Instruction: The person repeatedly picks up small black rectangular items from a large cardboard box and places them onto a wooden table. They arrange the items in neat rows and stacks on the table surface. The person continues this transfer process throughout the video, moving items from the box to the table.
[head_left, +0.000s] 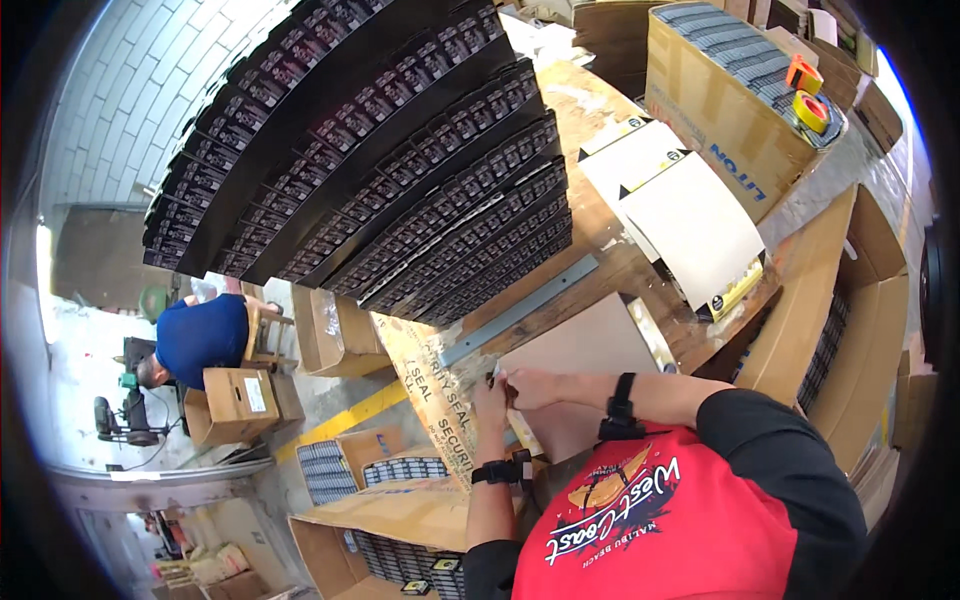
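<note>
A flat grey-brown cardboard sheet with yellow-and-black printed edges lies on the wooden workbench in front of my body. My left hand is closed at the sheet's left edge, with its fingers bent together. My right hand comes across from the right and meets it, fingers curled over the same spot. A small whitish bit shows between the fingertips, too small to name. Both wrists wear black straps. Beyond my hands, a grey metal strip lies on the bench.
Tall stacked rows of small black packages rise at the far left. More white-backed sheets lie to the right. Open cartons flank the bench, and tape rolls rest on a full carton. A person in blue sits at left.
</note>
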